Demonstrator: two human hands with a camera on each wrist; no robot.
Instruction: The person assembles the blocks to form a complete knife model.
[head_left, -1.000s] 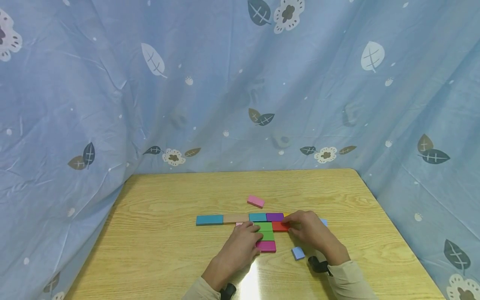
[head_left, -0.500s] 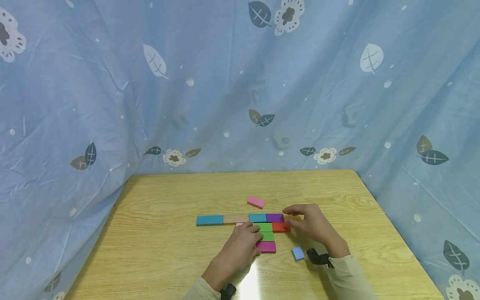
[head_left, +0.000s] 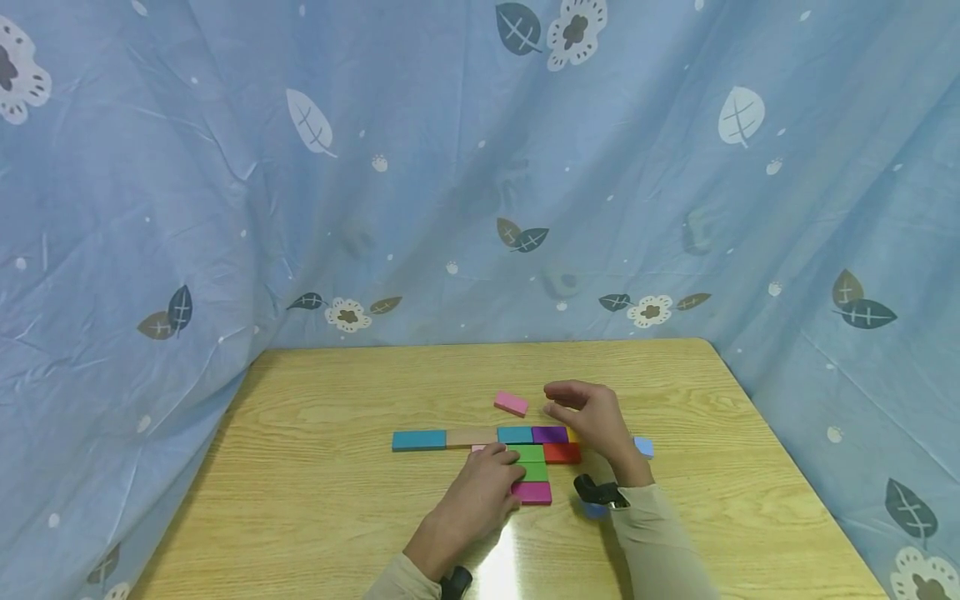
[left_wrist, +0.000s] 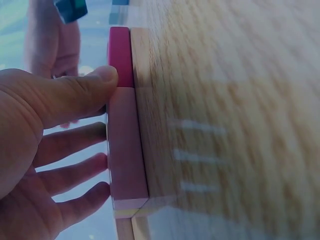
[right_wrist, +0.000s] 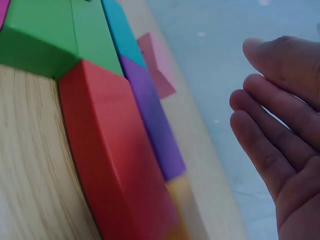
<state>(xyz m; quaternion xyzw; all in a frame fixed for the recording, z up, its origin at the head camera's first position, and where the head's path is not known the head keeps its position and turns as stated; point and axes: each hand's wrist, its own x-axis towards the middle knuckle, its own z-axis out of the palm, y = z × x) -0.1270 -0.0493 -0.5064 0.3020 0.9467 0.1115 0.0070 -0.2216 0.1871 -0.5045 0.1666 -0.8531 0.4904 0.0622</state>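
Observation:
My left hand (head_left: 480, 492) rests on the left part of a flat patch of blocks. In the left wrist view its thumb lies against a magenta block (left_wrist: 120, 57) where that meets a light pink block (left_wrist: 127, 150); the other fingertips touch the pink one's top edge. Two green blocks (head_left: 531, 453) and the magenta block show beyond these fingers. My right hand (head_left: 596, 421) hovers with parted fingers and holds nothing. Nearest to it are a purple block (head_left: 550, 435), a red block (head_left: 562, 453), a partly hidden yellow block (right_wrist: 177, 200) and a loose pink block (head_left: 512, 404).
A blue block (head_left: 418, 441), a tan block (head_left: 471, 437) and a teal block (head_left: 514, 435) continue the back row leftward. One light-blue block (head_left: 642, 447) lies right of my right wrist; another (head_left: 596, 509) is partly under it. A patterned curtain (head_left: 450, 167) hangs behind the wooden table (head_left: 322, 500).
My right hand has come off the right end of the row and moved up and left, towards the loose pink block. The left hand stays in place.

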